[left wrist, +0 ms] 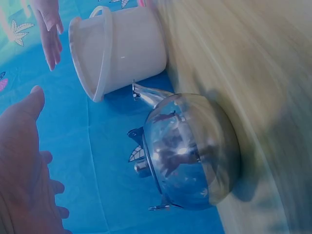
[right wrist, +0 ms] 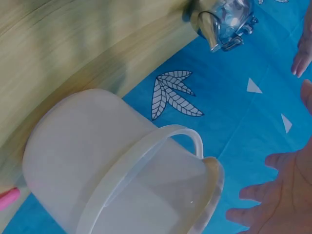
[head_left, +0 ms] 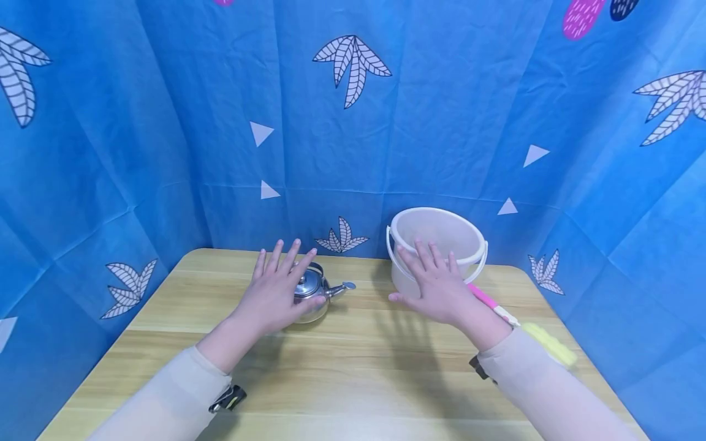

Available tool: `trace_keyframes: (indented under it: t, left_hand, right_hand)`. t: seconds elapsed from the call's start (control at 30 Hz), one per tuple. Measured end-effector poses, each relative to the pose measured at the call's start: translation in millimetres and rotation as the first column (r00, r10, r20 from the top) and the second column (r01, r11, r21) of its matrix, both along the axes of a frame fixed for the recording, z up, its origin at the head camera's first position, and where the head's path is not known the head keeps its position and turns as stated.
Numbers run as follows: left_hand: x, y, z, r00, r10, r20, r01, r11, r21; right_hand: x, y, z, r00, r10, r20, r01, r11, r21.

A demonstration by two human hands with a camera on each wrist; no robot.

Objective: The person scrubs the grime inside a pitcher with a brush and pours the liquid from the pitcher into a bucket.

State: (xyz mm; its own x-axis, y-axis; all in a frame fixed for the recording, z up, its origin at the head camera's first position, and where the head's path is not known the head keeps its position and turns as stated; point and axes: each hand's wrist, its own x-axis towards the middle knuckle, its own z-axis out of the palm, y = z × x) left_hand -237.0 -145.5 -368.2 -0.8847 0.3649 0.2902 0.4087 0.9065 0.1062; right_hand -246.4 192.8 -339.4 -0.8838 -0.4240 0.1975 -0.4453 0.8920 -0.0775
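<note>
My left hand (head_left: 276, 298) is held above the table with fingers spread, nearest a shiny metal kettle (head_left: 310, 286). In the head view it hides part of the kettle; the left wrist view shows a gap between the hand and the kettle (left wrist: 190, 151). The spout points right. My right hand (head_left: 438, 285), fingers also spread, hovers in front of a white bucket (head_left: 405, 278) with a white handle. The right wrist view shows the bucket (right wrist: 87, 151) apart from that hand (right wrist: 282, 195). Neither hand holds anything.
Right of the bucket lies a brush with a pink and white handle (head_left: 485, 297) and a fluffy yellow head (head_left: 550, 343), partly hidden by the right forearm. The wooden table (head_left: 342, 380) is enclosed by a blue patterned curtain (head_left: 469, 122) at the back and sides.
</note>
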Motion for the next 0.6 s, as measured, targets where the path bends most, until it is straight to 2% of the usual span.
trace_keyframes:
  t: [0.17,0.37,0.6]
  left_hand:
    - [0.5,-1.5,-2.8,1.0,0.006,-0.006,-0.006,1.0,0.007]
    - [1.7,-3.0,-8.5,1.0,0.004,-0.009,-0.004,1.0,0.016]
    - [3.8,-5.7,-16.4,1.0,0.004,-0.007,-0.004,0.999,0.039]
  right_hand:
    - [3.1,-3,-1.9,0.999,0.028,-0.015,-0.028,1.0,-0.008]
    - [4.6,-6,-7.4,1.0,0.028,-0.005,-0.028,0.999,0.019]
    - [5.5,-10,-13.7,0.999,0.039,-0.008,-0.039,0.999,0.001]
